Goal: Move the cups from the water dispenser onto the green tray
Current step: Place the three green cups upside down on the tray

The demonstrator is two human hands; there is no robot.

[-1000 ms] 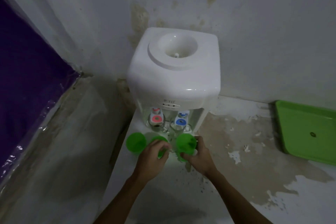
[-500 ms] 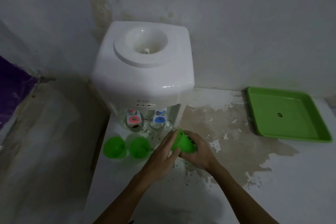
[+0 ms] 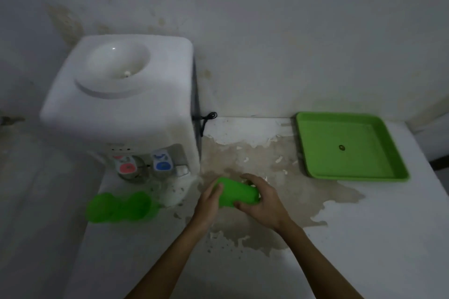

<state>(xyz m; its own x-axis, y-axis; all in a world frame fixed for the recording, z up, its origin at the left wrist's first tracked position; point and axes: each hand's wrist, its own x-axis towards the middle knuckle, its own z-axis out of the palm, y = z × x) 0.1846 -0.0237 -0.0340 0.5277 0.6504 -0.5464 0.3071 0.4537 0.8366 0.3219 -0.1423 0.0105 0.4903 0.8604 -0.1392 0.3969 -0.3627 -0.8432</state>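
A green cup (image 3: 237, 193) lies tilted on its side between both hands, just right of the white water dispenser (image 3: 121, 104). My right hand (image 3: 263, 204) wraps its right end; my left hand (image 3: 209, 201) presses against its left end. Two more green cups (image 3: 120, 206), blurred, stand side by side on the counter below the dispenser's red and blue taps. The green tray (image 3: 349, 148) sits at the right, against the wall, with nothing on it but a small dark spot.
The white counter (image 3: 364, 238) has a large patch of peeled, stained paint between dispenser and tray. A black cord (image 3: 205, 119) hangs behind the dispenser. The counter's left edge drops off beside the two standing cups.
The cup in my hands has come away from the dispenser toward the right and tipped over. My view has swung right, bringing the whole tray into sight.
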